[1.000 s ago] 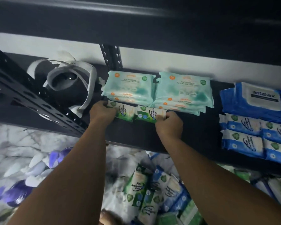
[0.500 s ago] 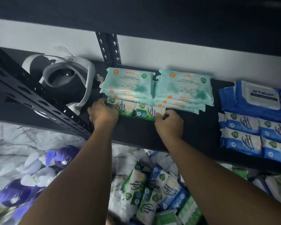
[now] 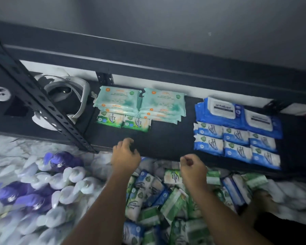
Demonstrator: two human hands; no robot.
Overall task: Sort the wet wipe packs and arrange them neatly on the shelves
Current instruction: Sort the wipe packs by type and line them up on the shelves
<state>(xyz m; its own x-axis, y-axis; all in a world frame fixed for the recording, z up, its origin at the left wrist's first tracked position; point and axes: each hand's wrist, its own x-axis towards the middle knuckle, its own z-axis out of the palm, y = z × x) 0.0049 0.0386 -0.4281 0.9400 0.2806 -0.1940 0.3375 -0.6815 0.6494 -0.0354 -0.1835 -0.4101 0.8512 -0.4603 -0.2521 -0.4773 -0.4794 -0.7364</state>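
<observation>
Two small green wipe packs (image 3: 124,120) lie side by side on the black shelf (image 3: 166,140), just in front of two stacks of large teal packs (image 3: 140,101). To the right sit large blue packs (image 3: 237,114) with rows of small blue packs (image 3: 237,144) in front. My left hand (image 3: 125,156) and my right hand (image 3: 193,167) hover near the shelf's front edge, fingers loosely curled, holding nothing. Below them a heap of mixed green and blue packs (image 3: 168,200) lies on the floor.
A white headset (image 3: 69,99) rests on the shelf's left part behind a slanted black perforated bar (image 3: 42,106). Purple and white bottles (image 3: 34,191) lie at the lower left. An upper shelf beam (image 3: 148,62) runs overhead.
Both hands have let go of the two small green packs and pulled back toward the shelf's front edge. The camera view has tilted down, showing more of the floor heap.
</observation>
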